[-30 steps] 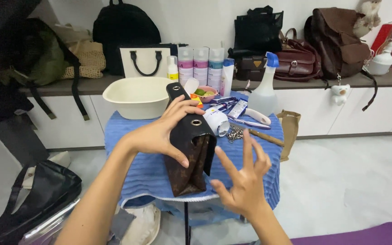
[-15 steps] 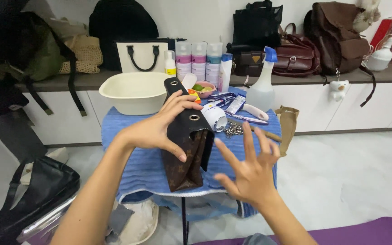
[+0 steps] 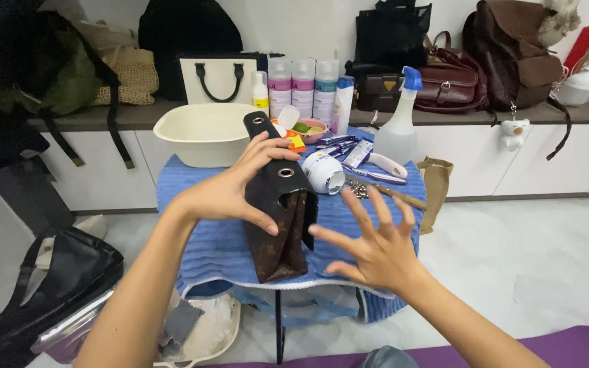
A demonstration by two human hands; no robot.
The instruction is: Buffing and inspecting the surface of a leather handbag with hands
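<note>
Blue towel (image 3: 213,245) over a small table, shelves of bags behind: a brown pouch (image 3: 282,225) stands upright at the middle of it.
Left hand (image 3: 230,191) clasps the pouch's left side near its top, fingers curled around it; right hand (image 3: 373,245) hovers just beside, fingers spread, holding nothing. A cream basin (image 3: 202,133) and spray bottle (image 3: 397,126) stand behind. The step looks like steadying the pouch; the free hand would need to close in on its open edge.

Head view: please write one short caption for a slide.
Left hand steadies an upright dark brown bag on a blue towel; right hand hovers open beside it.
</note>
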